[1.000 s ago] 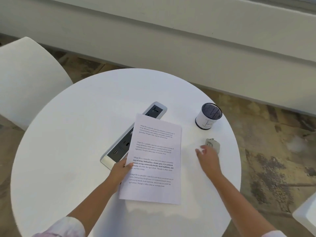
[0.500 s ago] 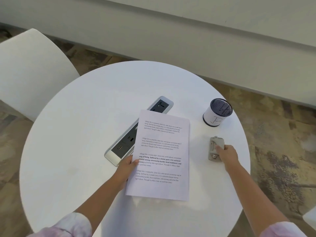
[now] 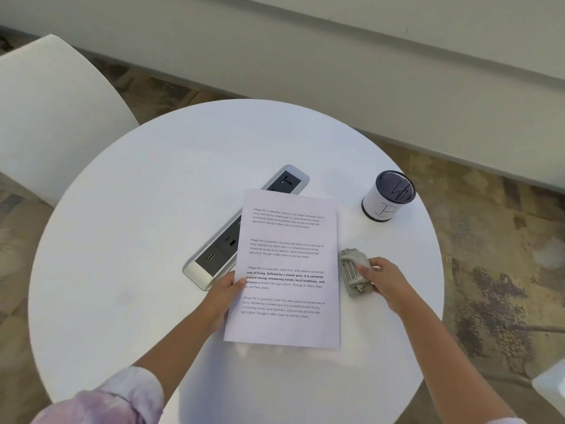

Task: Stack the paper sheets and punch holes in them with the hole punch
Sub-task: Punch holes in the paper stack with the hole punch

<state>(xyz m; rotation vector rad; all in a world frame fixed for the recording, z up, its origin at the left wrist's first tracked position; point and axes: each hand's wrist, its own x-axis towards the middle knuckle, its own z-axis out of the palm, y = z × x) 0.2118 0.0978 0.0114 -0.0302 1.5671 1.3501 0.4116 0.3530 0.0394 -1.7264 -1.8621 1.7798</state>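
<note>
1. Since a moment ago the hole punch [image 3: 354, 272] has come in from the open tabletop to lie just beside the right edge of the paper sheets [image 3: 289, 267], carried there by the right hand [image 3: 386, 281].
2. Her right hand grips the punch from its right side, fingers curled over the top and the thumb laid across its metal face.
3. Her left hand [image 3: 223, 296] pinches the left edge of the sheets about halfway down, thumb on top of the printed page, the other fingers hidden beneath.
4. Those sheets lie near the middle of the round white tabletop [image 3: 122, 240], squared into one pile, their upper left part covering the inset power strip [image 3: 214, 258].
5. Beyond the sheets to the right stands a mesh pen cup [image 3: 386, 195], well apart from the punch.
6. Left of the tabletop sits a white chair [image 3: 52, 117].
</note>
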